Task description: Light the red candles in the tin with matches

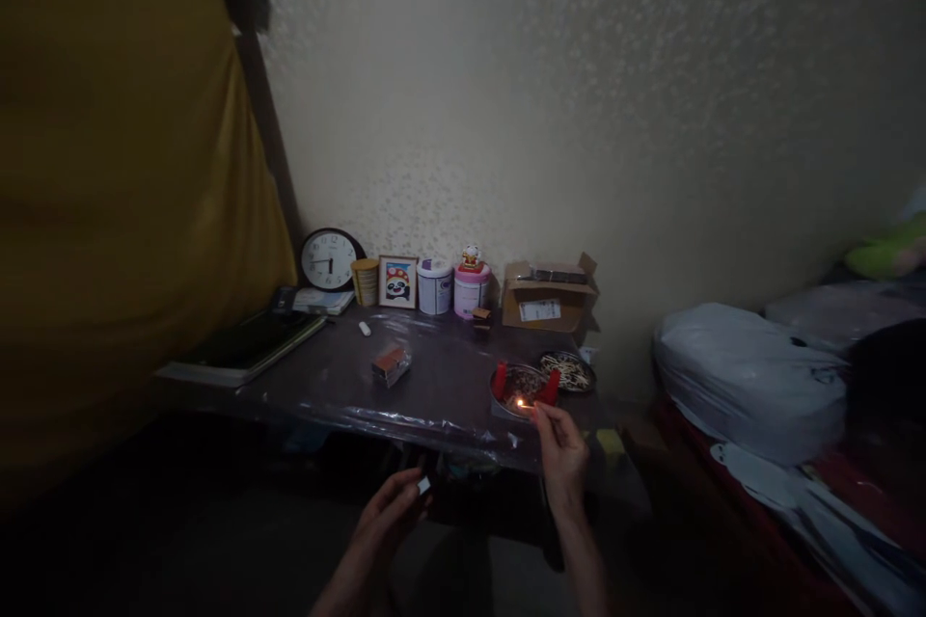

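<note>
My right hand (562, 448) pinches a thin matchstick (528, 406) whose tip burns with a small flame. The flame is over the near part of a round bowl (494, 397) that holds two red candles (501, 378), one at each side. Below the table's front edge, my left hand (391, 506) has its fingers closed around a small box with a white end (423, 485). Behind the bowl at the right is a round dish of matchsticks (568, 371). A plastic-wrapped pack of small boxes (391, 364) lies on the table (441, 390).
Along the wall stand a clock (331, 259), a yellow cup (366, 281), a framed picture (397, 282), two tubs (435, 287) and a cardboard box (548, 299). A dark laptop-like slab (246, 347) lies at the left. White bags (745, 376) sit at the right.
</note>
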